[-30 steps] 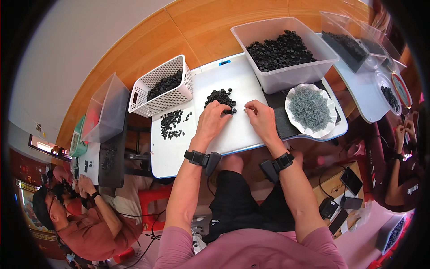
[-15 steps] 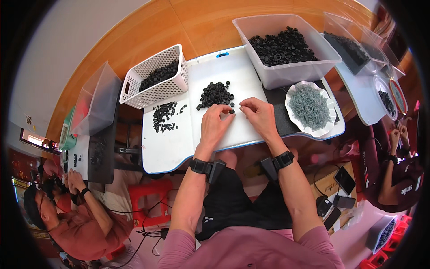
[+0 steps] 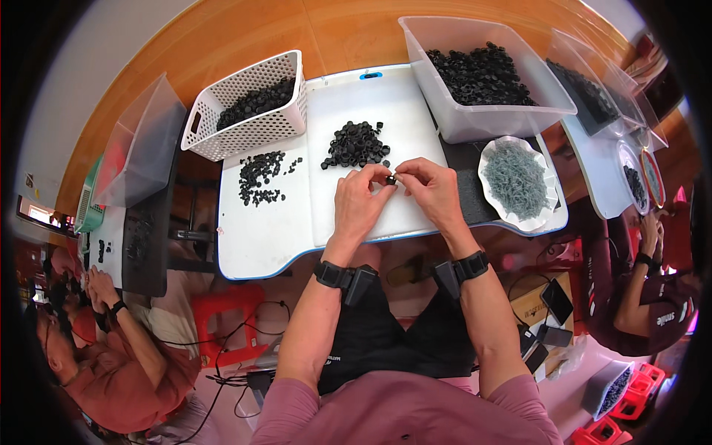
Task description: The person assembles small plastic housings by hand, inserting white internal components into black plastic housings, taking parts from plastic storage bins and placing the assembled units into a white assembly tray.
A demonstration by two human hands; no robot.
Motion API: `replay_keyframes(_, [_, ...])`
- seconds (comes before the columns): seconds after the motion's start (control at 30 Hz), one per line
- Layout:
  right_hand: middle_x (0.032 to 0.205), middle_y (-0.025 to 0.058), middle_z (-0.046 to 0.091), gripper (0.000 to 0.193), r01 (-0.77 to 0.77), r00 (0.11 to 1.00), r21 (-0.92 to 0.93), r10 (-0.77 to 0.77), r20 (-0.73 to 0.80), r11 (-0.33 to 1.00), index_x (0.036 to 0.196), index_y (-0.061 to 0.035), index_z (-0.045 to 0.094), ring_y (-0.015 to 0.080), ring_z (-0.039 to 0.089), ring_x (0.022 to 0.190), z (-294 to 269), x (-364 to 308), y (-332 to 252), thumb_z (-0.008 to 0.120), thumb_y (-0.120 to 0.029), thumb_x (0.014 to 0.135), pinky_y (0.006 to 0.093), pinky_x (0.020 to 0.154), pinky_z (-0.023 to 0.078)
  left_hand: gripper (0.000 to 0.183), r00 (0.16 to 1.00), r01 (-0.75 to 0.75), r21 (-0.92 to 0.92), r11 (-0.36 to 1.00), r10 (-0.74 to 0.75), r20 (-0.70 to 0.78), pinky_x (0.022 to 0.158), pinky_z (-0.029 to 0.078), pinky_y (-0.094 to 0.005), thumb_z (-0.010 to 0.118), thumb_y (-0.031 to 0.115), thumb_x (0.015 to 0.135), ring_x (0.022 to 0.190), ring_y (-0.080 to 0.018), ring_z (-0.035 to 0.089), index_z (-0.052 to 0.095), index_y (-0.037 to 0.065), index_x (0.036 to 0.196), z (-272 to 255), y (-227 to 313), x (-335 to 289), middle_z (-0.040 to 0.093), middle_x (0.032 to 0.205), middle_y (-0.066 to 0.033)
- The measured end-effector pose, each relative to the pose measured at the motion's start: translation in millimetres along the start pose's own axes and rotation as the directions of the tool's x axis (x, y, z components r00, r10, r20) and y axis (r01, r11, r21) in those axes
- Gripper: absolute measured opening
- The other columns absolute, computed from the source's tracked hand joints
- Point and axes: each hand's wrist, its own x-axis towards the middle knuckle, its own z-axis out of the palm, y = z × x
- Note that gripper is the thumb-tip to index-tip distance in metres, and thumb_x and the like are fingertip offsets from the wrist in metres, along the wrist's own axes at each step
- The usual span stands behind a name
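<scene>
Over the white table (image 3: 274,245), my left hand (image 3: 359,205) pinches a small black round cap (image 3: 391,179) between thumb and fingertips. My right hand (image 3: 434,194) meets it from the other side, thumb and forefinger pressed together at the cap's edge. Whether a tiny part sits in those right fingertips is hidden. Just beyond the hands lies a heap of black caps (image 3: 354,144). Smaller black pieces (image 3: 259,174) are scattered to the left. Thin grey-green pins (image 3: 515,178) fill a white scalloped plate (image 3: 528,225) on the right.
A white perforated basket (image 3: 293,111) of black parts stands at the back left. The big translucent bin (image 3: 497,127) at the back right holds more. A black mat (image 3: 466,178) lies beside the plate. Co-workers sit at tables on the left (image 3: 133,356) and right (image 3: 641,297).
My hands have come together, and the right fingertips now touch the cap in my left hand. The view has shifted slightly.
</scene>
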Motion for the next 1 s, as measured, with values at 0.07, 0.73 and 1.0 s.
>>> replay_keyframes(0.07, [0.078,0.0057,0.075,0.011,0.001,1.000,-0.010,-0.001,0.014,1.000,0.101,-0.0013,0.076,0.0082,0.068,0.066,-0.8,-0.3,0.5,0.074,-0.004,0.090,0.0250,0.060,0.054,0.027,0.999,-0.042,0.019,0.999,0.041,0.032,0.067,0.049,-0.0355,0.083,0.014,0.078,0.074,-0.0205,0.059,0.076,0.008,0.104,-1.1,-0.4,0.4,0.074,0.087,-0.0040])
replay_keyframes(0.73, [0.077,0.0087,0.073,0.013,-0.049,0.982,-0.058,0.037,-0.186,0.997,0.099,-0.0018,0.076,0.0119,0.064,0.062,-4.6,3.3,-0.1,0.076,-0.009,0.088,0.0287,0.060,0.050,0.029,0.994,-0.105,0.394,0.913,0.107,0.017,0.088,0.048,-0.0439,0.080,0.020,0.084,0.103,-0.0304,0.062,0.075,0.007,0.109,-0.6,13.7,27.0,0.064,0.104,-0.0095])
replay_keyframes(1.0, [0.079,0.0085,0.074,0.012,-0.028,0.975,-0.004,0.026,-0.220,1.000,0.099,-0.0018,0.076,0.0109,0.064,0.063,-3.3,0.3,-2.4,0.075,-0.008,0.089,0.0285,0.061,0.051,0.024,0.987,-0.159,0.472,0.867,0.131,0.093,0.086,0.046,-0.0434,0.079,0.019,0.085,0.101,-0.0282,0.062,0.076,0.009,0.107,-4.1,17.8,27.7,0.067,0.100,-0.0079])
